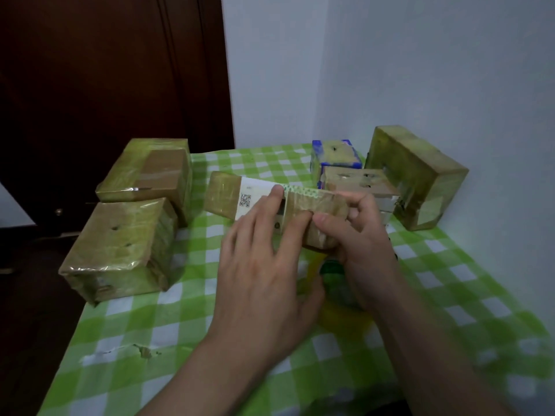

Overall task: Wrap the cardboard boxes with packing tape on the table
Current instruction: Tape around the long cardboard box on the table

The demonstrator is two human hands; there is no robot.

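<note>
A long cardboard box (223,195) with a white label and a QR code lies across the middle of the table, partly covered in tape. My left hand (264,265) presses on its top with straight fingers. My right hand (366,244) grips the box's right end, thumb on the taped front and fingers curled over the top. A yellowish roll of packing tape (342,313) sits under and between my hands, mostly hidden and blurred.
The table has a green checked cloth (180,325). Two taped boxes (150,166) (120,247) stand at the left. A blue-edged box (335,154), a flat box (357,181) and a large tilted box (417,172) stand at the back right by the wall. A dark door (105,70) is behind.
</note>
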